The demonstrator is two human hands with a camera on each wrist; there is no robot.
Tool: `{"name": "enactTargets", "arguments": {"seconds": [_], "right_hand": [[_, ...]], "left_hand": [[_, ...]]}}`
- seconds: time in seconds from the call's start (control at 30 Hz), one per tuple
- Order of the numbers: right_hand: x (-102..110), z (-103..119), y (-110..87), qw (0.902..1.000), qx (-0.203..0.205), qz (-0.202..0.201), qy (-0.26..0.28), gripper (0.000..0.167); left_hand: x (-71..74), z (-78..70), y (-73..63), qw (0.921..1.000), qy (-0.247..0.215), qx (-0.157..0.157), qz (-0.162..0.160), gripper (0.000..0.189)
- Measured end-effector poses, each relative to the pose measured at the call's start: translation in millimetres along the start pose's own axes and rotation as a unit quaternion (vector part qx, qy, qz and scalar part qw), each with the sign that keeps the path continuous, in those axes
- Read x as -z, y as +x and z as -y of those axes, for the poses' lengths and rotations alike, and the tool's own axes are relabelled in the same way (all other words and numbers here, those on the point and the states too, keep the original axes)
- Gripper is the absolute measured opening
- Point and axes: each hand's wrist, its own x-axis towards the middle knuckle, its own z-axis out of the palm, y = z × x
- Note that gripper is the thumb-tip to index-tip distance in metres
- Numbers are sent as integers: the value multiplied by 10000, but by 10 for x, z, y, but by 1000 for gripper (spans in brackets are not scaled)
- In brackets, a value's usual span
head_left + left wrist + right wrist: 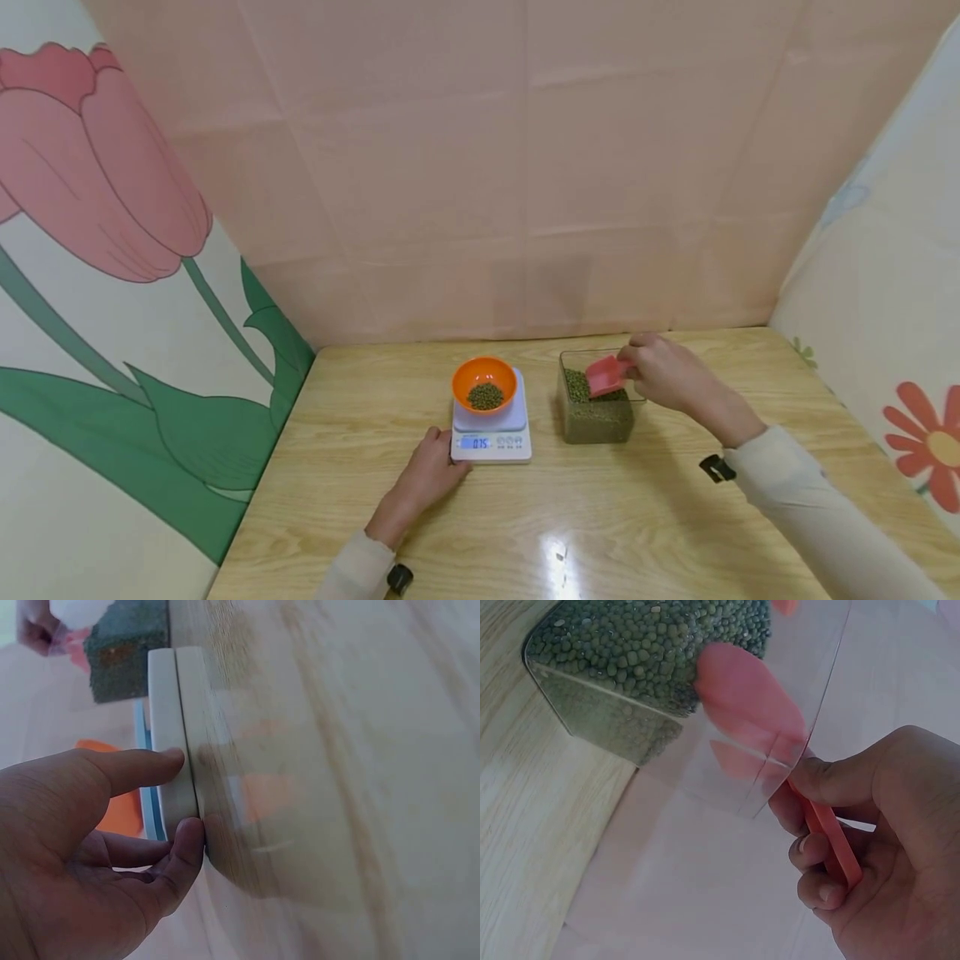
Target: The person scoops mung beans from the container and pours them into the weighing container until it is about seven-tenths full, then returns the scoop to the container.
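My right hand (671, 375) grips the handle of a pink scoop (605, 376), whose blade dips inside a clear square container (600, 433). Green mung beans (630, 652) fill much of that container, and the blade meets their surface in the right wrist view. With thumb and fingers my left hand (427, 475) holds the front left corner of a white kitchen scale (491, 456); in the left wrist view the thumb lies on its front edge. An orange bowl (483, 369) stands on the scale with a small heap of mung beans (486, 397). The scale's display is lit.
The wooden table (360, 400) reaches back to a pink covered wall (450, 167). Panels with a painted tulip (112, 167) and a red flower (930, 442) flank it. The container stands to the right of the scale, with a gap between them.
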Motion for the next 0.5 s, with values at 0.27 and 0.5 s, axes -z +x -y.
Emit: {"name": "enactTargets", "arguments": {"seconds": [0.27,0.5], "right_hand": [[-34,25,23,10000,-15,10,35,14],[-53,39,42,10000,68,-34,-42,10]], "left_hand": [[12,-17,-6,10000,-16,24,8,44],[12,-18,-8,10000,-13,14,14,45]]}}
